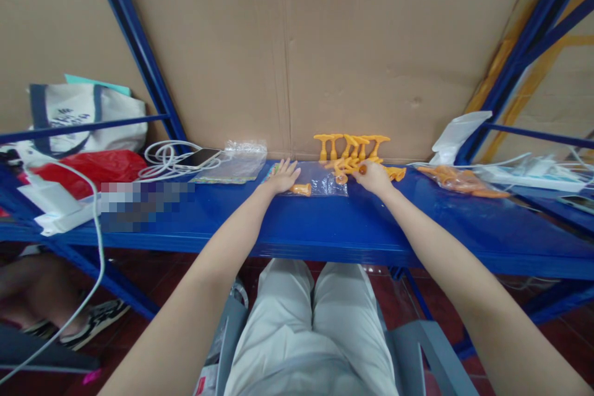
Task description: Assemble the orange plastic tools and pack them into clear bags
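My left hand (281,179) lies flat, fingers spread, on a clear plastic bag (327,184) on the blue shelf. By its palm is an orange plastic piece (302,189); whether this lies inside the bag I cannot tell. My right hand (375,179) is closed around an orange T-shaped plastic piece (362,169), its round end poking out at the fingertips. Similar T-shaped pieces, like small toy hammers (347,146), stand in a row against the cardboard. More lie in a heap (341,165) between my hands, partly hidden by the right one.
Flat clear packaging (236,164), a phone (203,156) and coiled white cable (162,154) lie left. Further left are a red bag (93,167) and a canvas tote (123,127). A bag of orange pieces (459,180) lies right. Cardboard (394,55) closes the back. Another person's leg (41,284) shows lower left.
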Demonstrator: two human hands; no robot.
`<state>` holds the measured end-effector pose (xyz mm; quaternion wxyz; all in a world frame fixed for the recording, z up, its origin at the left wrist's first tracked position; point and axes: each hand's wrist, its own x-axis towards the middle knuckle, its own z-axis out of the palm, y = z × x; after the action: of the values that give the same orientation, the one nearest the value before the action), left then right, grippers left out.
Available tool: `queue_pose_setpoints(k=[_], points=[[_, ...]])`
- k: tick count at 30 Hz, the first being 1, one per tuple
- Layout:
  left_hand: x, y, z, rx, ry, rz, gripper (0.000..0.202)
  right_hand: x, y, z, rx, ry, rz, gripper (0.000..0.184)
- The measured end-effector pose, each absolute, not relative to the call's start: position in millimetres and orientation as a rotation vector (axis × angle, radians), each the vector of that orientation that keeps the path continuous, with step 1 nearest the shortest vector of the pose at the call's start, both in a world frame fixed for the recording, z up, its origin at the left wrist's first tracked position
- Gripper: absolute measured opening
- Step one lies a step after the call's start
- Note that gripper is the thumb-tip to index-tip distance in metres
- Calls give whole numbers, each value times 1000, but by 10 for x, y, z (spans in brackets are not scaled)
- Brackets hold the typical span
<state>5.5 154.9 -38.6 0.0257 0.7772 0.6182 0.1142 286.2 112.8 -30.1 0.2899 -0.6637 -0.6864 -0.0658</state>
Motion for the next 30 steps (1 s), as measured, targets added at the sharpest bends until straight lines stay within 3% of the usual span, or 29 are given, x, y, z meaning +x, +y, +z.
queue_pose_setpoints(k=[6,22,30], points=[[82,1483,-341,2374,1924,305,67,3162,1264,-248,-1514,-1603,-143,33],[113,1423,-314,2374,1950,272,67,3140,1301,-296,-1173,-1568,-273,16],[85,1501,-351,2412,1959,252,67,3231,1358,-248,-1016,-1335,-117,6]])
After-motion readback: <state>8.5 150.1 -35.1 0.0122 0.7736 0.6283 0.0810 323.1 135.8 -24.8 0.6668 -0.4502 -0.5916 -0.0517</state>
